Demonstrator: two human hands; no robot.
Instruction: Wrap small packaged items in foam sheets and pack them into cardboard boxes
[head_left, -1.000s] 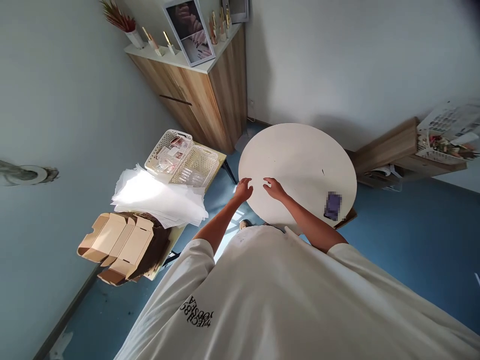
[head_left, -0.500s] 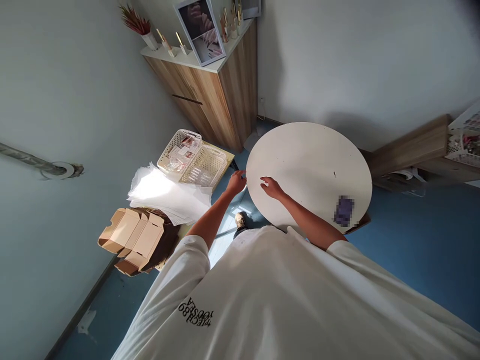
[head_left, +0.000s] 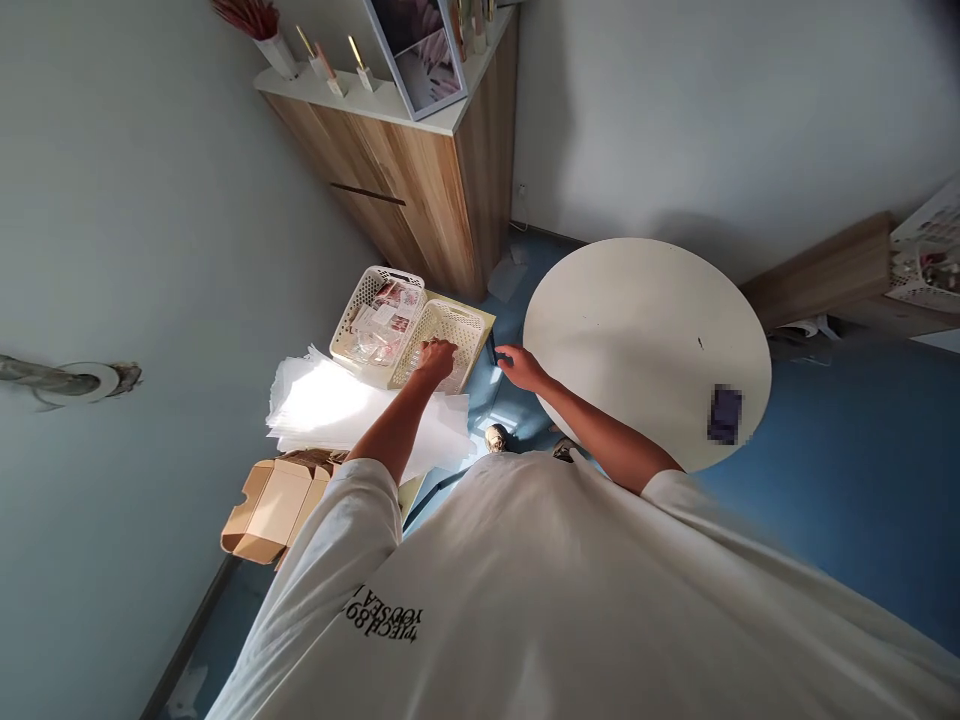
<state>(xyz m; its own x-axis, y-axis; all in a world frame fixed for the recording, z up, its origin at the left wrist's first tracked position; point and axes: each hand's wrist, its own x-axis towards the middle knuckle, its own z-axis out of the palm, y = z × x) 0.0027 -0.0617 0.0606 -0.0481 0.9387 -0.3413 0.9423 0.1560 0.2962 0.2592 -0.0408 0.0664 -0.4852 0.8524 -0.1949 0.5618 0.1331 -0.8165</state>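
My left hand [head_left: 439, 358] is over the near part of a white mesh basket [head_left: 469, 318], which holds clear plastic pieces, partly hidden by the hand. Its fingers are loosely bent and I see nothing in them. Beside it, a second white basket [head_left: 346, 335] contains clear packets [head_left: 382, 325] with reddish and white cards. Just off the left edge of the round white table [head_left: 637, 300], my right hand [head_left: 523, 368] hangs in the air, fingers slightly bent and apart, with nothing in it.
White sheets [head_left: 375, 420] lie stacked in front of the baskets, with an open cardboard box [head_left: 277, 505] nearer me. A wooden cabinet [head_left: 420, 200] stands behind. A blurred dark object [head_left: 725, 414] rests on the round table. At right is a wooden shelf [head_left: 825, 255].
My left hand has moved left from the round table's edge to over the basket. My right hand has shifted left, off the tabletop. The view has turned toward the left.
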